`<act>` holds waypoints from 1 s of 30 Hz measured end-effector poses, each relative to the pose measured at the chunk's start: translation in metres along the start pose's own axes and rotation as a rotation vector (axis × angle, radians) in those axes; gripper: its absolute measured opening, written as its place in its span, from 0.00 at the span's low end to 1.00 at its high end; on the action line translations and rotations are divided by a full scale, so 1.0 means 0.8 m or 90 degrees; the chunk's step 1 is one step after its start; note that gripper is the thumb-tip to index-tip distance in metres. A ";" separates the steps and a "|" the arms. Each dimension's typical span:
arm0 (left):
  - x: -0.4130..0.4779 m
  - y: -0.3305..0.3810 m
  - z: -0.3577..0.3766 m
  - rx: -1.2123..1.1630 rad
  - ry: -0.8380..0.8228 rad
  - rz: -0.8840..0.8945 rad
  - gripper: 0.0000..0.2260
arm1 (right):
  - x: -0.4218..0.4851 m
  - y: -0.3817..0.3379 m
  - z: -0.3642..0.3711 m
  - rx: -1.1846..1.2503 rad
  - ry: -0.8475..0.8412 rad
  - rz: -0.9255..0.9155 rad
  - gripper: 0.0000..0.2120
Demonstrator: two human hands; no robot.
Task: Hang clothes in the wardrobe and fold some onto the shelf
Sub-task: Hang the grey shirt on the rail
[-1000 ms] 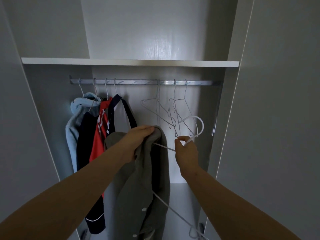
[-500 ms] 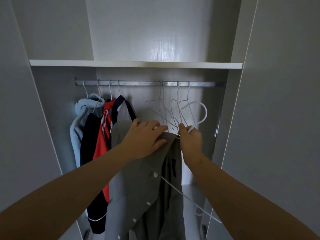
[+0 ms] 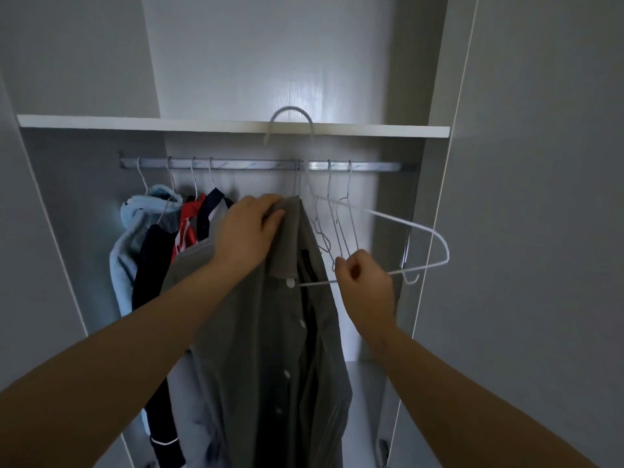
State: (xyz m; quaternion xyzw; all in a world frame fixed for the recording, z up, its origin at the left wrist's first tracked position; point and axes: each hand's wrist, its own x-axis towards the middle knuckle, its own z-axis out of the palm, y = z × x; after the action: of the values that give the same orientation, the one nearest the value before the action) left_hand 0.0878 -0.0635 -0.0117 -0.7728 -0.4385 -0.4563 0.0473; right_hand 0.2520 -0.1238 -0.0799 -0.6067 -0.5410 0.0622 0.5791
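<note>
Grey shirt (image 3: pixel 256 332) half threaded on white hanger (image 3: pixel 435 241).
Left hand (image 3: pixel 246 231) grips the collar (image 3: pixel 287 255), right hand (image 3: pixel 364 282) pinches the hanger wire; releasing early could drop the shirt.

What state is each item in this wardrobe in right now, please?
Grey shirt: not yet hung, held up.
White hanger: unhooked, one arm sticking out of grey shirt.
Left hand: grips grey shirt's top.
Right hand: pinches white hanger's lower wire.
Empty wire hangers: hooked on rail.
</note>
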 end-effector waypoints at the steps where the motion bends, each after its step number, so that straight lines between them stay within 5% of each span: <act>1: 0.005 0.000 -0.004 -0.010 0.014 -0.007 0.14 | 0.000 0.006 0.002 -0.022 -0.047 0.021 0.11; 3: 0.016 -0.002 -0.011 -0.032 0.030 -0.018 0.14 | 0.000 0.017 0.008 -0.129 -0.141 0.056 0.08; 5: 0.022 -0.006 -0.018 -0.059 0.043 -0.014 0.12 | -0.001 0.024 0.013 -0.197 -0.262 0.115 0.21; 9: 0.021 -0.014 -0.032 -0.094 0.070 0.023 0.12 | -0.007 0.030 0.029 -0.096 -0.431 0.146 0.21; 13: 0.015 -0.019 -0.045 -0.056 0.075 0.096 0.10 | -0.010 0.031 0.046 -0.075 -0.395 0.139 0.11; 19: 0.014 -0.043 -0.075 0.007 0.123 0.105 0.12 | -0.011 0.050 0.054 -0.084 -0.477 0.152 0.10; 23: -0.004 -0.065 -0.091 0.191 0.155 0.186 0.16 | -0.001 0.064 0.053 -0.073 -0.346 0.133 0.06; 30: -0.033 -0.106 -0.097 0.282 0.119 0.305 0.26 | 0.020 0.085 0.038 -0.039 -0.205 0.046 0.07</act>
State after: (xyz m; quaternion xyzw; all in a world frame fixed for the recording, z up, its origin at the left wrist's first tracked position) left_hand -0.0302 -0.0649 -0.0139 -0.7799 -0.3265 -0.3944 0.3601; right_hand 0.2769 -0.0754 -0.1334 -0.6256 -0.6061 0.1631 0.4634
